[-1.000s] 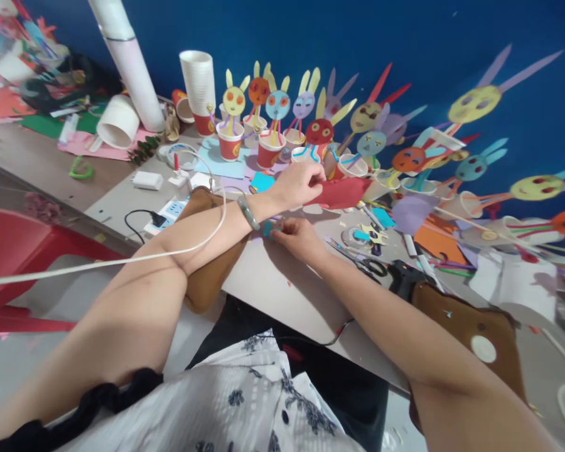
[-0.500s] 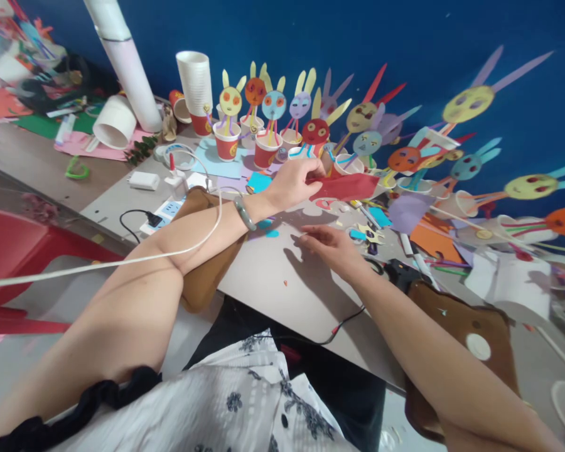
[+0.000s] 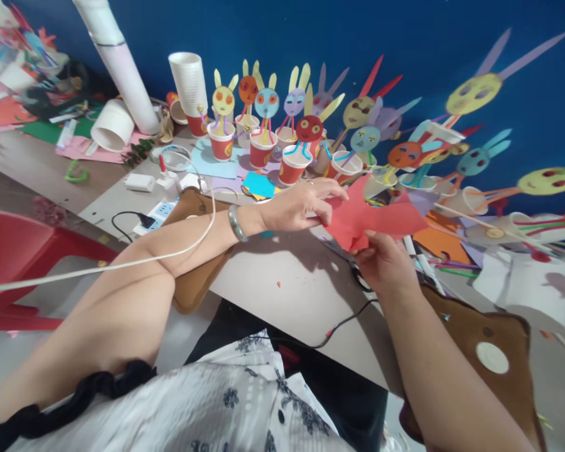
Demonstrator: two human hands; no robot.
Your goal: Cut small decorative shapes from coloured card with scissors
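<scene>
A sheet of red paper (image 3: 381,216) with an uneven cut edge is held up above the table between both hands. My left hand (image 3: 306,204), with a jade-like bangle on its wrist, has its fingers closed on the paper's left edge. From below, my right hand (image 3: 388,260) pinches the lower edge between thumb and fingers. Behind the paper stands a red paper cup (image 3: 294,168) carrying a red rabbit-eared paper face (image 3: 309,128). Scissors (image 3: 360,276) lie partly hidden beside my right hand.
Rows of paper-cup rabbit figures (image 3: 223,147) line the blue wall. Blue paper pieces (image 3: 258,185), a power strip (image 3: 157,216) and a stack of white cups (image 3: 188,81) are on the table. A white cable (image 3: 145,258) crosses over my left arm. A red stool (image 3: 19,251) stands left.
The red paper has come from the back of the table towards me in my left hand. My right hand has moved right and up and now grips its lower edge.
</scene>
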